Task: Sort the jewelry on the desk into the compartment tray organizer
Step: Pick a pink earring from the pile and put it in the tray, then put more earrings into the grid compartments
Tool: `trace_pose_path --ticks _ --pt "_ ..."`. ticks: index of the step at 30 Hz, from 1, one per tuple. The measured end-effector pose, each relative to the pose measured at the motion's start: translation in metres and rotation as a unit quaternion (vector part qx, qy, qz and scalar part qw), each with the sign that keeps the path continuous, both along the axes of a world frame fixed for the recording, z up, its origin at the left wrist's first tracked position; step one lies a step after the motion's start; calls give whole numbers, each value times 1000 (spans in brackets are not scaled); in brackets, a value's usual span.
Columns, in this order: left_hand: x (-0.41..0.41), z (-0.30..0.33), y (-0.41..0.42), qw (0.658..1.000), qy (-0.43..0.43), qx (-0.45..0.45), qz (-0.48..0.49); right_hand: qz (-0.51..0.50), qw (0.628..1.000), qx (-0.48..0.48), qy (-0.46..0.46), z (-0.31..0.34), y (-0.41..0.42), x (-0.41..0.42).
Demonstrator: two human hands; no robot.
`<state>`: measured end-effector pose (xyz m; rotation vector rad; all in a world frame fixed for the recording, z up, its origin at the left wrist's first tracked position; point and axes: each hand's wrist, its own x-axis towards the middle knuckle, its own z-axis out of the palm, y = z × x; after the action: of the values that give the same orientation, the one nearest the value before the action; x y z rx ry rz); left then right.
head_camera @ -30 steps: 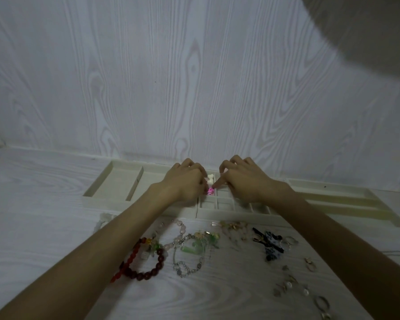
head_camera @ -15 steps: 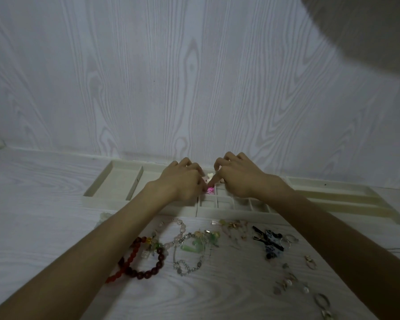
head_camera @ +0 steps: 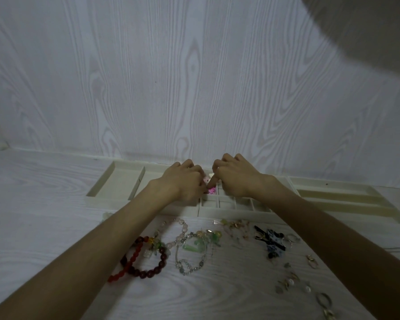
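Over the tray organizer [head_camera: 116,189], the left hand [head_camera: 185,181] and right hand [head_camera: 236,179], fingers curled, together pinch a small pink piece [head_camera: 211,190]; beaded bracelets [head_camera: 148,262] lie nearer on the table [head_camera: 44,204].

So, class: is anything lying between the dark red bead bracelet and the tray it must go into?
Yes. The left forearm crosses above the desk between the dark red bead bracelet and the tray.
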<state>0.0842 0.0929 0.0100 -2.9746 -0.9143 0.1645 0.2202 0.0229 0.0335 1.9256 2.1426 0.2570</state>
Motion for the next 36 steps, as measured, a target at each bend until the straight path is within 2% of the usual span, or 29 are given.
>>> trace_pose_path --ticks 5,11,14,19,22,25,29,36 --pt "-1 1 -1 1000 6 -3 0 -9 1000 -1 -15 -2 2 1" --pt "-1 3 1 1000 -6 -23 -5 -29 998 -3 54 -3 3 4" --pt "-1 5 2 997 -49 -61 -1 -50 987 49 143 4 0 6" --pt "-8 19 -4 984 -151 -92 5 -80 955 166 231 23 -25 17" --pt "-16 30 -16 972 -213 -95 19 -82 948 151 267 28 -52 19" --pt "-29 35 -35 962 -238 -128 31 -75 951 103 283 22 -80 10" --pt "-53 28 -62 965 -219 -134 50 -62 954 53 287 0 -113 -8" --pt "-75 0 -92 969 -185 -129 104 -77 942 123 303 -40 -129 -37"
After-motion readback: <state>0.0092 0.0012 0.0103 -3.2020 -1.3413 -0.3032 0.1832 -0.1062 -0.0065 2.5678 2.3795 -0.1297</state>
